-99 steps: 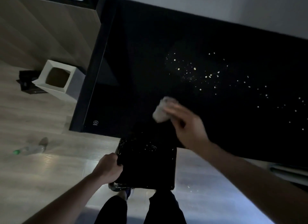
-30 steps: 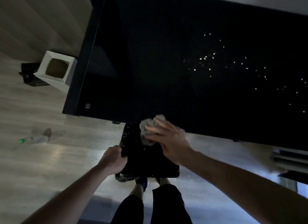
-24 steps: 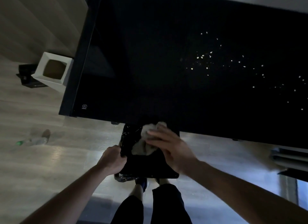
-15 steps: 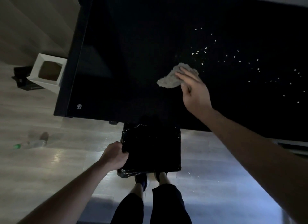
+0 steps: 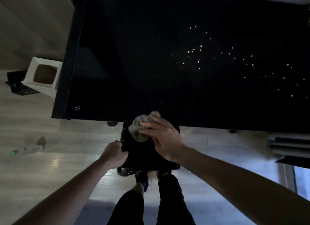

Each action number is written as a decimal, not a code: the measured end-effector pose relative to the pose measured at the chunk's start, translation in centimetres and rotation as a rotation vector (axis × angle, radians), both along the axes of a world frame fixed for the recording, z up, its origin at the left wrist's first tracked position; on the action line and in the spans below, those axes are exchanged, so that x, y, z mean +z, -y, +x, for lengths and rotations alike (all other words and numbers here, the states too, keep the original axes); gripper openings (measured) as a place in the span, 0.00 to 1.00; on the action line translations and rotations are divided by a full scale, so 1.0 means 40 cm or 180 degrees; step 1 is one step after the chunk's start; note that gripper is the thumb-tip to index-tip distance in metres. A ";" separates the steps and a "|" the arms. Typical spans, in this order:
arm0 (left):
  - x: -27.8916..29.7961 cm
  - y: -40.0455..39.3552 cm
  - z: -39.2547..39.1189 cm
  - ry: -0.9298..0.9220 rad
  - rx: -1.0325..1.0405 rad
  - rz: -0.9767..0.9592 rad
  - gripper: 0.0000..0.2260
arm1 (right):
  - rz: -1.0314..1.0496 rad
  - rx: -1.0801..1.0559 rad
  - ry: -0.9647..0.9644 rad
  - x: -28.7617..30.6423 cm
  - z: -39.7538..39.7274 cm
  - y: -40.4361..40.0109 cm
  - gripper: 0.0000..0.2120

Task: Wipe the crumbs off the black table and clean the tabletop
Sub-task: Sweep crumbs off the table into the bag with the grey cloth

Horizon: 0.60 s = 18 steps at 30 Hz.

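Right hand (image 5: 165,139) presses a crumpled grey cloth (image 5: 141,128) at the near edge of the black table (image 5: 134,57), half the cloth hanging over the lip above a black-lined bin (image 5: 147,157); fingers (image 5: 147,124) are spread flat on top of the cloth, pinning it rather than gripping it. Left hand (image 5: 114,155) is closed round the bin's left rim with its bag liner, holding it under the table edge. Crumbs (image 5: 194,50) lie scattered over the right half of the table, well apart from the cloth, thinning toward the far right; a few specks show on the floor (image 5: 50,166) by the bin. The job looks partly done, with most of the scatter left to clear. Risks: the bin mouth sits only partly under the edge, so swept crumbs can drop past it onto the floor; a flat hand on a bunched cloth may skip small bits or flick them sideways; the far-right crumbs need a long reach and could get pushed off the table's side. White box (image 5: 44,74) and a bottle (image 5: 27,149) are on the floor at left, not involved.
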State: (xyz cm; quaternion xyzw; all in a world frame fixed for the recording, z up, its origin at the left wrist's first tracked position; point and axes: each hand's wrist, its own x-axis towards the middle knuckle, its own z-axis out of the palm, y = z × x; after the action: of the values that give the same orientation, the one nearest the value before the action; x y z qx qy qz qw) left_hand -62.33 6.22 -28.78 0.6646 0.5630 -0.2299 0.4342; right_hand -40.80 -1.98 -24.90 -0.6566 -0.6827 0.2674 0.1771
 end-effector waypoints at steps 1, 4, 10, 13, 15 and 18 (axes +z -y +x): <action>0.002 0.000 0.001 -0.0004 -0.0017 0.0019 0.11 | -0.0026 -0.0027 -0.0115 0.010 0.000 0.021 0.22; 0.011 0.006 0.009 -0.0017 -0.0036 0.0068 0.13 | 0.0015 -0.0345 -0.0467 0.052 0.046 0.048 0.22; 0.017 0.024 0.058 -0.0044 0.0071 -0.0055 0.13 | 0.0366 -0.1312 -0.0585 0.079 0.310 -0.048 0.22; 0.020 0.042 0.097 -0.0084 0.0124 -0.0027 0.11 | 0.0445 -0.1610 -0.0396 0.062 0.451 -0.146 0.20; 0.021 0.056 0.128 -0.0137 0.0167 0.0025 0.11 | 0.0431 -0.1755 -0.0305 0.049 0.523 -0.211 0.20; 0.022 0.080 0.169 -0.0169 0.0276 0.0029 0.10 | 0.0372 -0.1766 -0.0155 0.029 0.588 -0.307 0.21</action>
State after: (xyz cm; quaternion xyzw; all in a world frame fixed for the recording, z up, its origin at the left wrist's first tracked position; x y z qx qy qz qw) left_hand -55.55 3.03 -27.91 0.6352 0.6036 -0.2259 0.4257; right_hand -17.29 10.30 -23.75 -0.8003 -0.4867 0.1846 0.2975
